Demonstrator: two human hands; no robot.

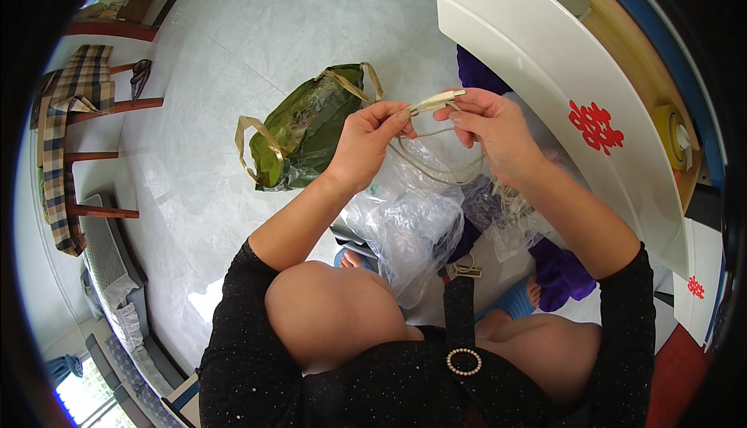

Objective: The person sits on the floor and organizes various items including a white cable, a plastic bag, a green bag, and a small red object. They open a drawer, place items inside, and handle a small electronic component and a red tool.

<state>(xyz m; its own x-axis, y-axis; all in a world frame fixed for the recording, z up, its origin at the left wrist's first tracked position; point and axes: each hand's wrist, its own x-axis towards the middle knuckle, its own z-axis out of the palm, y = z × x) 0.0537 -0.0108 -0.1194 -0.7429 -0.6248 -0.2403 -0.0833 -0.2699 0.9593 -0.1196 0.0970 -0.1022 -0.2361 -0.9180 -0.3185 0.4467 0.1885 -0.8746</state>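
Note:
A looped white USB cable (439, 183) hangs between my two hands, above a heap of clear plastic bags (402, 218). My left hand (373, 136) pinches the cable just behind its pale plug (439, 101). Thumb and fingers of my right hand (490, 124) grip the cable beside the metal-tipped end, and the loop droops below both hands. A green bag with gold handles (309, 130) stands on the floor beyond my left hand, with clear plastic inside it. Below my right wrist lies a tangle of whitish cords (516, 209).
A white cabinet door or drawer front (525, 48) with a red paper cutout juts out on the right. Yellow tape (671, 136) sits inside. Purple cloth (560, 276) lies by my right foot. A chair with checked cloth (55, 153) and a grey sofa (111, 259) stand left.

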